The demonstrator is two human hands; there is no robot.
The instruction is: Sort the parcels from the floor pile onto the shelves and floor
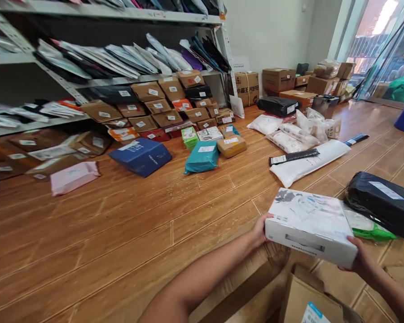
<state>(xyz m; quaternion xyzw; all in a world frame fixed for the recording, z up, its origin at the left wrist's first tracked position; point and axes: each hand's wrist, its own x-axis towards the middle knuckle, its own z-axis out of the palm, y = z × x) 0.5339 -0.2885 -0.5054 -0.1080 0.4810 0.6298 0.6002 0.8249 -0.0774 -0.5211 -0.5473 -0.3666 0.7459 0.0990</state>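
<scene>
Between my two hands is a white printed cardboard box with a slot on its front side. My left hand grips its left end, and my right hand is closed around its right front corner. The fingers under the box are hidden. Below it stands a large open carton, partly cut off by the bottom edge. A smaller brown box with a blue and white label shows inside or beside the carton; I cannot tell which.
Shelves with upright parcels fill the left back, above stacked labelled boxes. A blue package, a teal parcel and a pink parcel lie on the floor. White bags and a black package lie to the right.
</scene>
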